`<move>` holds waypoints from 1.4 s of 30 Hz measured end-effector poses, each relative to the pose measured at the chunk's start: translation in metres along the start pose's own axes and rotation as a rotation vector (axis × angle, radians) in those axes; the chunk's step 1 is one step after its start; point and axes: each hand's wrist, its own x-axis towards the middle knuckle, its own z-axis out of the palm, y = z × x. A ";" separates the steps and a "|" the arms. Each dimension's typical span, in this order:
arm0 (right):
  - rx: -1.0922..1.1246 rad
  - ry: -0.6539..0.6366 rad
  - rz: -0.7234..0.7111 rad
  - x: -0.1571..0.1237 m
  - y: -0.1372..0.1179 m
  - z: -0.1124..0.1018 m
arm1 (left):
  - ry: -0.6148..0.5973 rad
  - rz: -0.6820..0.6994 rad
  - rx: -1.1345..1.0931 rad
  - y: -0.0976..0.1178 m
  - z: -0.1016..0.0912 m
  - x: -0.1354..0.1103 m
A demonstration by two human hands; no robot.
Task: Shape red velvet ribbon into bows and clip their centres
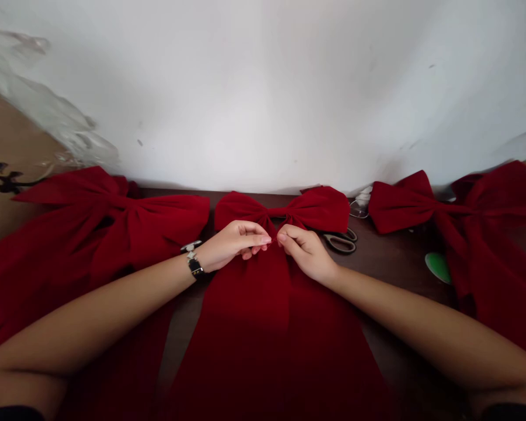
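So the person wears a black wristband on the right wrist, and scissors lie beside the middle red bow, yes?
Wrong wrist: the head view shows the black wristband on the left hand's wrist. Scissors do lie beside the middle red bow.

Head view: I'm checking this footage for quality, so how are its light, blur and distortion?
Head view: white wall bright mid-picture, greyer at upper right; head view: middle red fabric bow darkens toward the bottom edge; head view: crinkled translucent plastic sheeting looks smeared, perhaps stretched; head view: thin red strand between left hand and right hand is barely discernible.
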 end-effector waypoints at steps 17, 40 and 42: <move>-0.415 -0.001 -0.184 -0.008 -0.001 0.001 | -0.003 -0.123 0.019 0.006 0.003 0.001; -0.852 0.031 -0.471 -0.010 -0.005 0.002 | -0.014 -0.185 -0.094 0.000 0.001 0.002; -0.876 0.039 -0.497 -0.011 -0.006 0.002 | -0.007 -0.191 -0.112 0.000 0.001 0.003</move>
